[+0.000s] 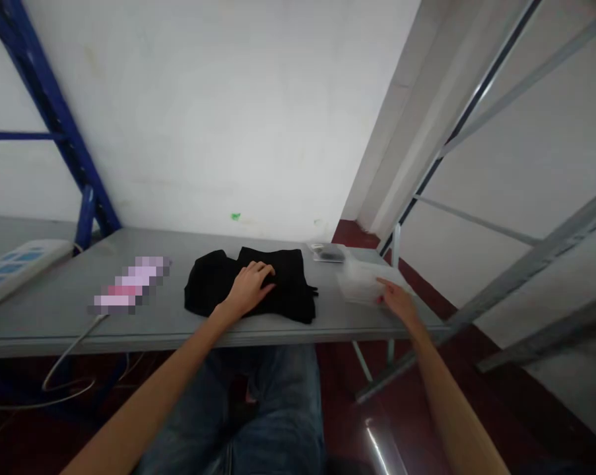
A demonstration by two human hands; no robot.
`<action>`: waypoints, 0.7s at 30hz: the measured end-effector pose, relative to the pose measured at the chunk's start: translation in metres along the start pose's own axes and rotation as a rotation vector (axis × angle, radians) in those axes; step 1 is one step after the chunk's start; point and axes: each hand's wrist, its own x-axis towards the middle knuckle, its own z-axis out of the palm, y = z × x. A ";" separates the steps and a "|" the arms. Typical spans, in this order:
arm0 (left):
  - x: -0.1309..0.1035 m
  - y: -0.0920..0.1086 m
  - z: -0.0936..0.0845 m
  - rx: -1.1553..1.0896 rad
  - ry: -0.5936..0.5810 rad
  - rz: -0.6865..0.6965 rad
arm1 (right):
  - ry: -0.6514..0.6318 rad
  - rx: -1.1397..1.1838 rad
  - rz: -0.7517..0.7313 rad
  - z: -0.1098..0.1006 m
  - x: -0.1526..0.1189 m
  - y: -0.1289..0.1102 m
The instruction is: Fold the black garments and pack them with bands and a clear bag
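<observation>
A black cloth item point(290, 284) lies flat on the grey table point(164, 333). On its middle rests my left hand point(251, 287), fingers apart and palm down. Toward the table's right end, my right hand point(397, 297) touches the edge of a translucent white plastic bag or sheet point(360, 280), which looks blurred. The index finger stretches over the plastic; the other fingers are partly hidden. Just behind the plastic lies a small dark item in clear packaging point(327, 252).
A blurred-out pinkish object point(129, 287) with a white cable point(74, 346) lies left. A power strip point(20, 264) sits far left. Blue metal framing point(55, 112) rises at left, grey framing point(540, 264) at right. A white wall point(228, 119) stands behind.
</observation>
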 end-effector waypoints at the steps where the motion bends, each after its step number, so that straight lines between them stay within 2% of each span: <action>1: 0.001 0.000 0.000 -0.008 0.013 -0.008 | -0.017 0.016 0.012 -0.002 0.003 0.002; 3: 0.001 -0.001 0.000 -0.050 0.064 -0.046 | -0.036 0.061 0.027 -0.008 0.007 0.003; 6: 0.000 -0.004 0.002 -0.157 0.217 -0.164 | 0.009 0.063 0.051 -0.016 0.001 -0.004; 9: -0.003 -0.011 0.004 -0.278 0.374 -0.402 | 0.088 0.035 0.017 -0.013 -0.019 -0.027; 11: -0.006 -0.015 0.004 -0.369 0.441 -0.579 | 0.087 0.049 -0.077 -0.002 -0.036 -0.052; 13: -0.010 -0.020 0.001 -0.443 0.487 -0.685 | 0.040 0.076 -0.173 0.014 -0.050 -0.082; 17: -0.018 -0.034 -0.008 -0.481 0.553 -0.745 | -0.018 0.152 -0.342 0.048 -0.062 -0.148; 19: -0.020 -0.047 -0.012 -0.450 0.548 -0.767 | -0.046 0.134 -0.371 0.063 -0.062 -0.179; 21: -0.018 -0.061 -0.015 -0.419 0.535 -0.729 | -0.093 0.083 -0.368 0.077 -0.060 -0.204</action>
